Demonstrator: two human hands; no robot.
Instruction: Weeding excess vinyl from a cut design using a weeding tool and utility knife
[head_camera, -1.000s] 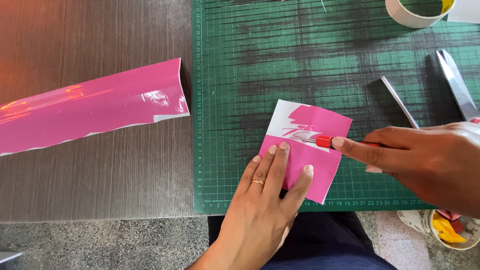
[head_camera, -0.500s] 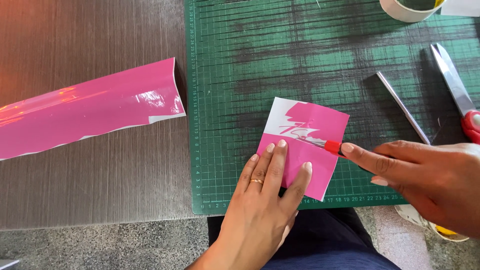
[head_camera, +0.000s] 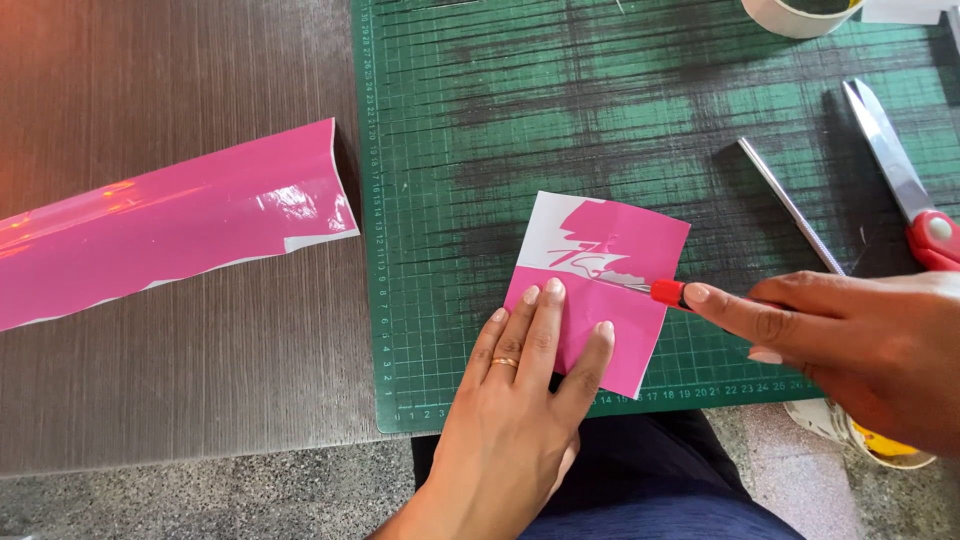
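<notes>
Bright daylight, sharp focus, glare on pink sheet (head_camera: 170, 235)

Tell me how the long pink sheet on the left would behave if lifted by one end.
The pink sheet looks thin and glossy, so it would probably flop and feel light. Its near end curls upward, so it may try to roll up. The shiny face could be slippery.

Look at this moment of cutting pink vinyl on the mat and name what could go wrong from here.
1. The left hand presses the pink vinyl piece with fingertips close to the blade of the red craft knife; a slip could nick them.
2. Only the lower half is pinned, so the piece might shift and spoil the cut.
3. The open scissors lie beside the right hand, which could brush the blades.
</notes>
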